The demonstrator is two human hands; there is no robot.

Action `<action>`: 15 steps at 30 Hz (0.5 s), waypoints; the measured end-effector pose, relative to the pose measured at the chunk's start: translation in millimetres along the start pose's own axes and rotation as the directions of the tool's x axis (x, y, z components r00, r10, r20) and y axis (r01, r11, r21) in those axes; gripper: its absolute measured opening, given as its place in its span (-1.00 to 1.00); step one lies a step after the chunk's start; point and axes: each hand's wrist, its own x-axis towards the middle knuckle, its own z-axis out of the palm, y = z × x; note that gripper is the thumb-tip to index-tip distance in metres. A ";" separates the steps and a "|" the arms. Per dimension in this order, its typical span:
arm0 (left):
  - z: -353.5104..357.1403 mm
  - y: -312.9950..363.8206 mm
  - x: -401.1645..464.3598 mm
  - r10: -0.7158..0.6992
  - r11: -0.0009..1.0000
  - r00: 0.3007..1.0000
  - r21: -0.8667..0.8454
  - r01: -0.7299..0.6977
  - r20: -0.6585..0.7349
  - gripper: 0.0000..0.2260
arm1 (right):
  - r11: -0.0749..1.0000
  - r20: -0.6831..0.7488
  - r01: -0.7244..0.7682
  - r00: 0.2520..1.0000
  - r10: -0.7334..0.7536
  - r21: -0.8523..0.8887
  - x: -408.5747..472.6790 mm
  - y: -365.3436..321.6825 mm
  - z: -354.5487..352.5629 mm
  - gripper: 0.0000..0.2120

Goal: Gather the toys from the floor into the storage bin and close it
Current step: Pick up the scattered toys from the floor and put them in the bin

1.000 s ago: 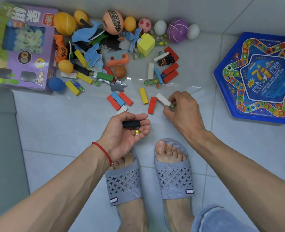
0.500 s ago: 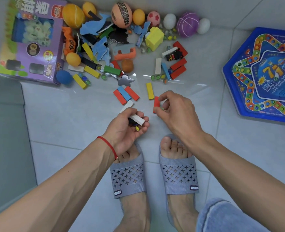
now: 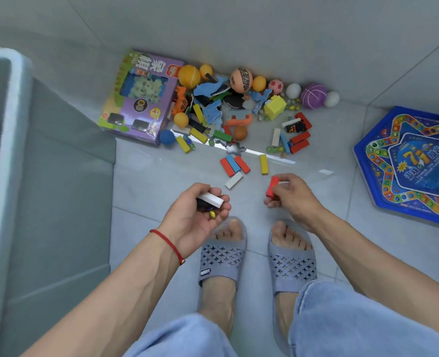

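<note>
Storage bin (image 3: 9, 140) open at far left; your left hand (image 3: 197, 215) cups a white block (image 3: 211, 199) and marbles (image 3: 212, 214), loosely, tilt and they roll out; right hand (image 3: 290, 194) pinches red block (image 3: 272, 186); toy pile (image 3: 239, 117) remains on floor

Your left hand (image 3: 200, 210) is palm up with its fingers curled, cradling a white block (image 3: 211, 198) and a marble (image 3: 212, 214); a red cord circles that wrist. Your right hand (image 3: 293, 195) is palm down just beside it, thumb and fingers pinching a red block (image 3: 272, 186). Both forearms reach forward over your feet.
</note>
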 end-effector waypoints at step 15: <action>-233.9 100.6 -222.6 0.429 0.731 0.799 -0.359 -0.581 -0.420 -0.80 | 0.950 0.822 0.239 0.569 0.029 -0.199 -229.6 -274.1 234.3 -0.76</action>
